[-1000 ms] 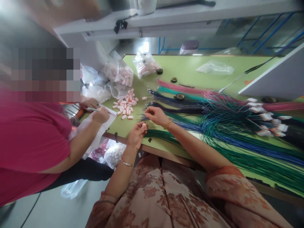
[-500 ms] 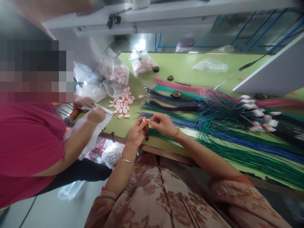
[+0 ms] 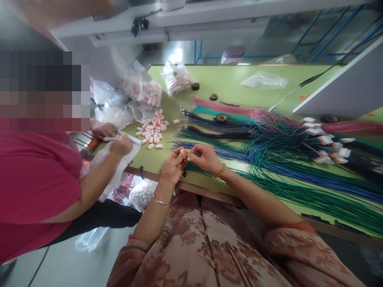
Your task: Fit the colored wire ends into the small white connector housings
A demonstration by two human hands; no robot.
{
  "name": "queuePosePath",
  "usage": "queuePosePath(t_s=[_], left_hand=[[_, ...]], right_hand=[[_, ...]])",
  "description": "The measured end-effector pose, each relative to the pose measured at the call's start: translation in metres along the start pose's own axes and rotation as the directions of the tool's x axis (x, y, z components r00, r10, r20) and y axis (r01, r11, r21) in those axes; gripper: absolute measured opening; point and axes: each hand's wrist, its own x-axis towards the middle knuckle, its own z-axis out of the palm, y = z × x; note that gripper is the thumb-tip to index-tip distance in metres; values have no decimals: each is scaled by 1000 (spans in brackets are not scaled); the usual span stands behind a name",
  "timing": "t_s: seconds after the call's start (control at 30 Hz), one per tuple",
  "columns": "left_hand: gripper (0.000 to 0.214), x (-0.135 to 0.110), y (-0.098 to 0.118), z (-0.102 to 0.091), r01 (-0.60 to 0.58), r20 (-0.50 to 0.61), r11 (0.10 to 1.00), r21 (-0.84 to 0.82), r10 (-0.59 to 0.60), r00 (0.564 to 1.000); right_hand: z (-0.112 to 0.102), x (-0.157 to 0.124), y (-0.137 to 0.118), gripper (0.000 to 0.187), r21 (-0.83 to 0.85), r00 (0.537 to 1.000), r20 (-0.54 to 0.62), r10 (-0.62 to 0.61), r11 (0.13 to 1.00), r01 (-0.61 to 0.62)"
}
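My left hand [image 3: 172,166] pinches a small white and orange connector [image 3: 183,152] just above the near edge of the green table [image 3: 239,85]. My right hand [image 3: 204,156] is closed in a pinch right beside the connector, holding the end of a thin wire I can barely make out. Long bundles of blue, green, teal and pink wires [image 3: 284,159] stretch from my hands to the right across the table. A loose pile of the same connectors [image 3: 152,129] lies left of my hands.
A person in a red shirt [image 3: 32,187] stands at the left, writing on paper [image 3: 125,153] with a pen. Clear bags of connectors [image 3: 145,91] sit at the table's far left. Small tape rolls [image 3: 222,118] lie among the wires. A white board [image 3: 344,89] stands at right.
My right hand has come back from the wire bundles to meet my left hand, and both now pinch together at the connector. The person at the left keeps writing.
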Motion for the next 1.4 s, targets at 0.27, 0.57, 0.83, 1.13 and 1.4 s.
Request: queuePosePath(t_s=[0.27, 0.57, 0.83, 1.13, 1.4], left_hand=[[35, 4, -4, -3, -82, -28, 996, 29, 83, 996], [43, 0, -13, 9, -224, -139, 961, 163, 247, 959], [43, 6, -9, 6, -189, -107, 975, 120, 202, 973], [42, 8, -21, 8, -207, -154, 968, 138, 228, 962], [35, 22, -9, -3, -162, -74, 986, 28, 164, 984]], right_hand=[[1, -2, -3, 20, 27, 1000, -15, 23, 999, -23], [5, -1, -1, 26, 116, 998, 4, 66, 991, -66], [1, -2, -1, 19, 67, 998, 13, -57, 996, 56], [13, -8, 3, 22, -124, 995, -46, -92, 989, 86], [-34, 45, 24, 24, -281, 999, -14, 32, 959, -35]])
